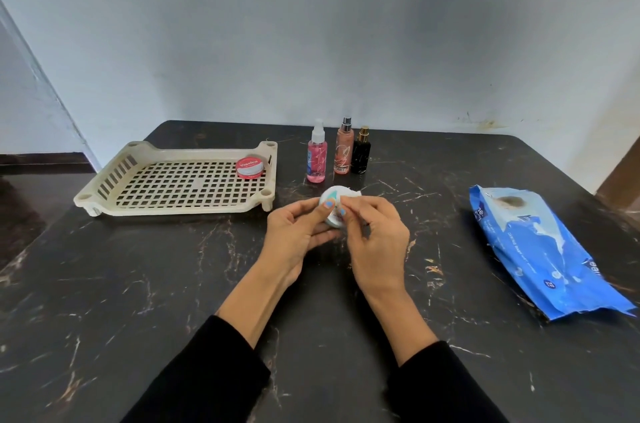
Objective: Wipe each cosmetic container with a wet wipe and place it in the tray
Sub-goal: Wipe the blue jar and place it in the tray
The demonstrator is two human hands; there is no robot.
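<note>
Two hands at work: left hand [300, 228] curled round a small round white jar [333, 211], held just above the worktop [173, 284]; right hand [375, 239] pinching a white wet wipe [349, 194] against the jar's top and far edge
Step judged: jar being wiped; not yet ready for the tray
Key relation: tray [114, 201] lies to the left of the jar and slightly farther back, near its right front corner post; left hand is the nearer one and already carries the jar; a short leftward carry is judged enough
Jar axis: round and squat, face tilted toward the camera; no long axis to be aligned
Tray contents: one red tin [249, 167] lying flat in the far right corner; grid floor beside it is bare
Awaiting wiping: pink spray bottle [317, 159], peach spray bottle [344, 154], black bottle [361, 154]; all upright, in a close row just behind the hands
Wipe pack: blue packet [540, 249], well apart to the right
Hidden: jar's underside and most of its wall covered by fingers; its label cannot be read; most of the wipe concealed under the right hand
</note>
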